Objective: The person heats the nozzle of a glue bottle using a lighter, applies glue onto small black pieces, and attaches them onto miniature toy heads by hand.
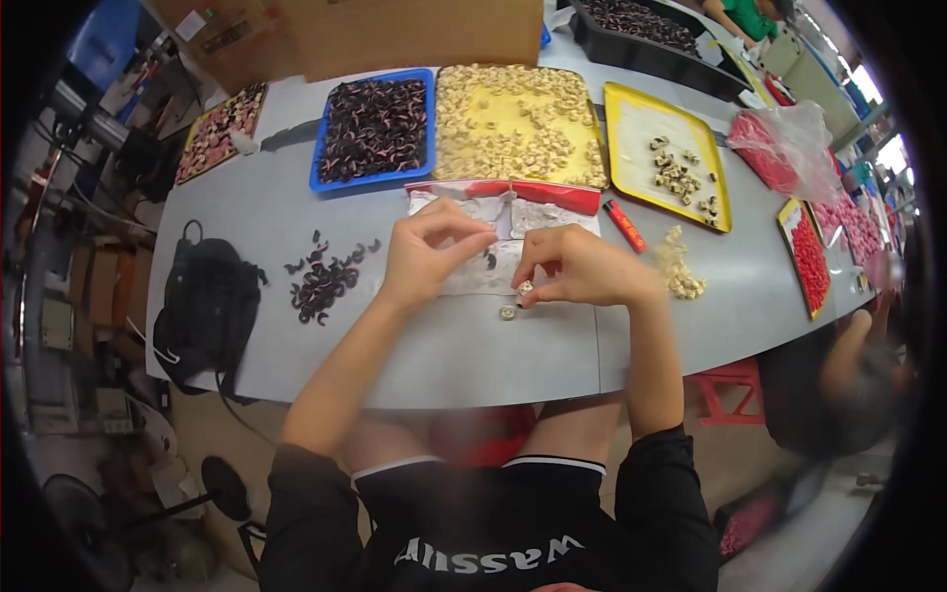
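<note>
My right hand (584, 268) pinches a small cream-coloured piece (525, 288) with dark spots between thumb and fingertips. A similar round cream piece (507, 313) lies on the table just below it. Across from it, my left hand (432, 249) is closed, thumb and index finger pressed together; what they hold, if anything, is too small to make out. Between the hands, a small dark curved piece (490, 260) shows against a whitish, worn work sheet (464, 281) with a red strip along its far edge.
Loose dark curved pieces (327, 284) lie left, pale pieces (679, 264) right, near a red lighter-shaped object (624, 226). Behind stand a blue tray (314, 176) of dark pieces and yellow trays (725, 202) of cream pieces. A black bag (209, 306) sits at the left edge.
</note>
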Demonstrator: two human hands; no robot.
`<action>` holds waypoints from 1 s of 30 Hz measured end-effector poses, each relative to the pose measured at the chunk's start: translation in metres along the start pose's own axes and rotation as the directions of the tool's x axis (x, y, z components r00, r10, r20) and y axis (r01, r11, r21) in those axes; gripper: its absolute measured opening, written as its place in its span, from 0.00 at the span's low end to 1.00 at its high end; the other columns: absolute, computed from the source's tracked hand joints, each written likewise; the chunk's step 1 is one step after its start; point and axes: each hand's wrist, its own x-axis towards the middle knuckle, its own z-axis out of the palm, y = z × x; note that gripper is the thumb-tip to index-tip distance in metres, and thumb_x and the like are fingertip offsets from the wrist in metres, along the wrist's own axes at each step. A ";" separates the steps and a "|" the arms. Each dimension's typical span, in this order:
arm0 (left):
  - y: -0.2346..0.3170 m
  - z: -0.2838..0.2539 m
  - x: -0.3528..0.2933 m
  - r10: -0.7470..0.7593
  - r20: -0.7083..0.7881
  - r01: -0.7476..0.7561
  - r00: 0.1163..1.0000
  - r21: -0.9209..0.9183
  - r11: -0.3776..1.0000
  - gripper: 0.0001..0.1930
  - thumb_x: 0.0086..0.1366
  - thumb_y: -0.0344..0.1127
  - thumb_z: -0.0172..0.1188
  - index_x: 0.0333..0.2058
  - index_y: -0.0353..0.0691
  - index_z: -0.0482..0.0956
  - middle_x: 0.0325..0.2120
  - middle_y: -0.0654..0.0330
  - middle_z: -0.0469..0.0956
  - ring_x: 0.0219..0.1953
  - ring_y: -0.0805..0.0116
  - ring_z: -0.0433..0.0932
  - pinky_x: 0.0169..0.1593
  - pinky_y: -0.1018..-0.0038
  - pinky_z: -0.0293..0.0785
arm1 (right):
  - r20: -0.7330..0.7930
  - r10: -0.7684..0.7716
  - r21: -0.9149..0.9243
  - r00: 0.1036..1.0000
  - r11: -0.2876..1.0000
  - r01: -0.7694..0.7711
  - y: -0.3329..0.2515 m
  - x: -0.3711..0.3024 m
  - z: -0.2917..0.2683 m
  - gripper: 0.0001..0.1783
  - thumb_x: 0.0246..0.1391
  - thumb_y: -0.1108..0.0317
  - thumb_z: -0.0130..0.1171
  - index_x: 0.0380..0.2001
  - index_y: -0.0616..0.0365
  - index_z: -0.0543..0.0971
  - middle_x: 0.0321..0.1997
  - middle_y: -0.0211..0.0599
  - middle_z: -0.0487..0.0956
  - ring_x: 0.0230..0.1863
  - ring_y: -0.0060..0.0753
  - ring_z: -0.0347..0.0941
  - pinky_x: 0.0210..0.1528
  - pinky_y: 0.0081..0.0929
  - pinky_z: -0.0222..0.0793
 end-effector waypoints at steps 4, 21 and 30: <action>0.000 -0.004 0.003 0.054 0.014 -0.055 0.998 0.261 0.964 0.04 0.49 0.28 0.67 0.25 0.39 0.82 0.25 0.65 0.73 0.27 0.77 0.69 0.33 0.80 0.65 | 0.074 0.071 -0.087 0.995 0.994 -0.065 0.006 0.003 0.007 0.10 0.40 0.66 0.64 0.29 0.57 0.80 0.28 0.36 0.74 0.30 0.35 0.70 0.35 0.29 0.67; -0.001 0.000 0.003 0.106 0.085 -0.133 0.991 0.434 0.891 0.08 0.47 0.24 0.61 0.22 0.37 0.69 0.25 0.64 0.66 0.29 0.73 0.64 0.34 0.79 0.63 | -0.219 -0.042 -0.103 0.975 0.994 0.019 0.007 -0.004 0.001 0.13 0.43 0.66 0.66 0.32 0.59 0.77 0.27 0.30 0.75 0.26 0.24 0.67 0.28 0.20 0.64; -0.004 -0.002 0.004 0.145 0.094 -0.172 0.985 0.432 0.885 0.08 0.49 0.23 0.58 0.24 0.36 0.66 0.26 0.63 0.64 0.29 0.72 0.64 0.35 0.78 0.63 | -0.372 -0.050 -0.157 0.927 0.988 -0.009 0.007 0.012 0.013 0.10 0.45 0.68 0.63 0.29 0.60 0.75 0.27 0.36 0.74 0.28 0.33 0.67 0.31 0.28 0.65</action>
